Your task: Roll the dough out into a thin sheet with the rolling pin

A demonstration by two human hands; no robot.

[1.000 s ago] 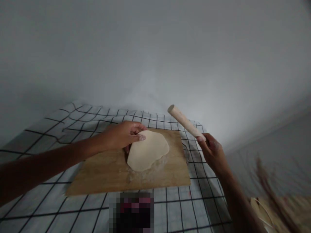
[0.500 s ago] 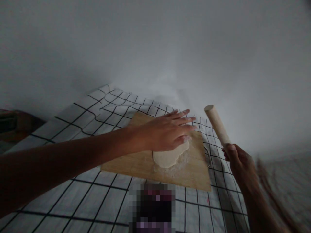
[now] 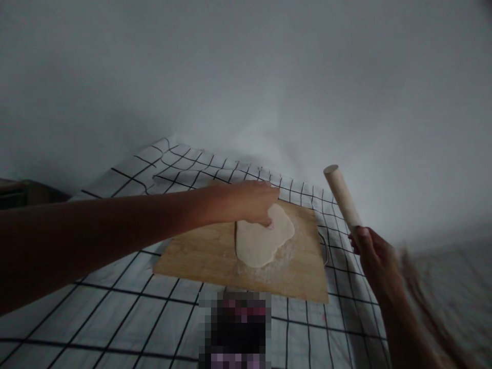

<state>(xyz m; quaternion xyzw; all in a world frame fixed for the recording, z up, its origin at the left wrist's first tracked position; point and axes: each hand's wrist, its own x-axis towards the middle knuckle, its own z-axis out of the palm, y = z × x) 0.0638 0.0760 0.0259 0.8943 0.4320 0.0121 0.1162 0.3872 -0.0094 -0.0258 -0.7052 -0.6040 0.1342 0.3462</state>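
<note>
A flattened sheet of dough lies on a wooden board, with white flour dusted along its near right edge. My left hand reaches across from the left over the far part of the dough. Its fingers are bent and bunched, and the thumb tip rests on the dough; the other fingertips are partly hidden. Off the board's right side, my right hand is wrapped round the lower end of a pale wooden rolling pin. The pin is held raised and tilted, its free end pointing up and to the left.
A white cloth with black grid lines covers the table beneath the board. A thin looped cord shows at the board's right edge. A plain pale wall rises behind. Far left, a dark object shows partly behind my forearm.
My left hand has gone from flat with spread fingers to bent fingers, drawing back left and uncovering more dough. The right hand still holds the rolling pin in nearly the same place.
</note>
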